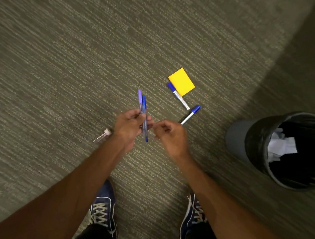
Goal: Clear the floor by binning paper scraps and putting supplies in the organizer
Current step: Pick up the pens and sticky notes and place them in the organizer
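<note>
My left hand [127, 123] grips two pens [143, 107], one with a purple cap and one with a blue cap, held upright above the carpet. My right hand [168, 132] hovers just right of the pens with its fingers curled and nothing in it. On the carpet beyond lie a yellow sticky-note pad [182, 81], a blue-capped marker [178, 95] against the pad's near edge, and a second blue-capped marker [191, 113], partly hidden by my right hand. A small clear pen-like item with a pale end [103, 135] lies left of my left wrist.
A black-lined waste bin [266, 132] stands at the right with crumpled white paper [282, 144] inside. My two blue sneakers [104, 210] stand on the carpet below my arms. A darker floor strip runs along the upper right.
</note>
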Available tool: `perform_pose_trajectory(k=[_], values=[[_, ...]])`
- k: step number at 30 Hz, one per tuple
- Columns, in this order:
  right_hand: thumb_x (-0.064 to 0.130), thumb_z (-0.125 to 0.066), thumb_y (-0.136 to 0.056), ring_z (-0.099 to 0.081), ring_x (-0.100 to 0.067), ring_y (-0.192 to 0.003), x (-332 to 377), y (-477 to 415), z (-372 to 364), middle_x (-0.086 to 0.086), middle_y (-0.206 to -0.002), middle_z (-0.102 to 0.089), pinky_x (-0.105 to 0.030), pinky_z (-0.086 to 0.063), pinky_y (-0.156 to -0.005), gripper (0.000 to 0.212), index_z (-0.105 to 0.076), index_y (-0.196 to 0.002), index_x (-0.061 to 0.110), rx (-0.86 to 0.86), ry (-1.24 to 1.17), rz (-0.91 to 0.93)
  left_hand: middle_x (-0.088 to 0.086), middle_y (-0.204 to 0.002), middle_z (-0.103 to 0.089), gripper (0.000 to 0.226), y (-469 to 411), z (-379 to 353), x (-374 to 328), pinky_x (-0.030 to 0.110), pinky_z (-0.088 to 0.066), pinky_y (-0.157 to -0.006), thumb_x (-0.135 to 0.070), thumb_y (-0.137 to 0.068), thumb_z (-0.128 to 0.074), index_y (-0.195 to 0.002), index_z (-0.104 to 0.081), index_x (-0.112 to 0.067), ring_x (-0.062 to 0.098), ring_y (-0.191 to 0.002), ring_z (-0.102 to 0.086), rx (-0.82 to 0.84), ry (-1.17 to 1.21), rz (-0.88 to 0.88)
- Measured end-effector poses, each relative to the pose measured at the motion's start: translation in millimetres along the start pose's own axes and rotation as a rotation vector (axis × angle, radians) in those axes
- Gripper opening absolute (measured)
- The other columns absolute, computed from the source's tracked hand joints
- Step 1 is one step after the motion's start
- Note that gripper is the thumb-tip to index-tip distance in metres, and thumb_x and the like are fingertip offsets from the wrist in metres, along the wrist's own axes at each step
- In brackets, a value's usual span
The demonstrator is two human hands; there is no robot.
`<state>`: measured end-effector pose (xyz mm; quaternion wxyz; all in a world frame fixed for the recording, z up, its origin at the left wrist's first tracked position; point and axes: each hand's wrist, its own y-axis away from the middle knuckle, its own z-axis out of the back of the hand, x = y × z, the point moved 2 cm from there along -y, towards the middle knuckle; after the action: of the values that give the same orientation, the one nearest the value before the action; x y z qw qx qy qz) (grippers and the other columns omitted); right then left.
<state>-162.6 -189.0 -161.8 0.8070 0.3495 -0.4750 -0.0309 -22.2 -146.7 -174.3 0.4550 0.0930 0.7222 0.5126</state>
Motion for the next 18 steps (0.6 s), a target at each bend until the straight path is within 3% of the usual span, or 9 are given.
perform_pose_trajectory(k=[3,7,9,14,18], values=[[0.013,-0.067,-0.091,-0.069,-0.033,-0.079,-8.1,-24.8,26.9,-0.011,-0.082,-0.072,-0.052,-0.057,-0.076,0.012,-0.07,-0.087,0.003,-0.11,0.066,-0.004,0.012,-0.092,-0.075,0.013,-7.4,-10.4,2.6,0.045,-0.061,-0.084,-0.002,-0.097,-0.06,-0.107,-0.066,-0.005,0.028,-0.09,-0.075,-0.004,0.063,0.002],[0.012,-0.07,-0.088,-0.068,-0.025,-0.076,-29.5,-78.6,51.6,-0.012,-0.082,-0.073,-0.047,-0.058,-0.076,0.01,-0.071,-0.088,0.002,-0.263,0.161,0.032,0.013,-0.098,-0.076,0.015,-30.2,-23.7,10.1,0.046,-0.061,-0.083,-0.001,-0.096,-0.061,-0.108,-0.064,-0.01,0.031,-0.096,-0.075,0.041,0.103,-0.035],[0.012,-0.071,-0.086,-0.069,-0.028,-0.08,-42.6,-111.4,61.8,-0.014,-0.085,-0.073,-0.049,-0.057,-0.078,0.011,-0.069,-0.09,0.002,-0.306,0.207,0.051,0.016,-0.102,-0.075,0.016,-45.7,-31.4,15.9,0.046,-0.061,-0.082,0.0,-0.095,-0.062,-0.107,-0.063,-0.01,0.032,-0.097,-0.074,0.055,0.121,-0.053],[0.021,-0.077,-0.082,-0.067,-0.029,-0.097,-60.1,-187.7,76.0,-0.012,-0.103,-0.071,-0.035,-0.051,-0.081,0.035,-0.065,-0.111,0.005,-0.412,0.261,0.035,0.023,-0.109,-0.072,0.026,-82.3,-51.2,33.3,0.052,-0.06,-0.084,0.006,-0.093,-0.061,-0.118,-0.056,-0.003,0.036,-0.099,-0.073,0.043,0.162,-0.043],[0.03,-0.084,-0.075,-0.06,-0.032,-0.108,-67.7,-221.5,73.5,-0.015,-0.12,-0.062,-0.04,-0.048,-0.087,0.054,-0.06,-0.117,0.007,-0.432,0.331,0.022,0.024,-0.108,-0.072,0.026,-100.8,-63.1,43.9,0.052,-0.061,-0.082,0.008,-0.094,-0.059,-0.118,-0.055,-0.002,0.035,-0.098,-0.074,0.066,0.186,-0.046]])
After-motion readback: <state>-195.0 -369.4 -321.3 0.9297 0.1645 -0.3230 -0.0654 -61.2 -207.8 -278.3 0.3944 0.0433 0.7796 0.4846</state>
